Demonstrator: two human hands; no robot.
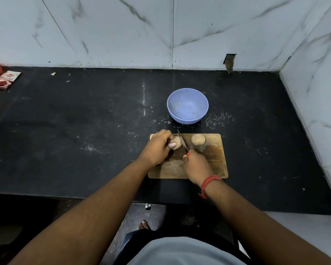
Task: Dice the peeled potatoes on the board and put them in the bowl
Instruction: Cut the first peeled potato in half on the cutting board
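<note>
Right hand (196,165) grips knife (182,141); left hand (157,148) curls around potato (177,143).

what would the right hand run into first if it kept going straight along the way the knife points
Probably the blue bowl. The right hand holds the knife aimed away from the person and slightly left, blade beside the potato under the left hand. Past the board's far edge, the bowl's left side lies roughly in line; depth is unclear.

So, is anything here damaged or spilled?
Yes. The wall has a broken hole near the right corner, and white specks lie scattered on the black counter beside the bowl.
</note>
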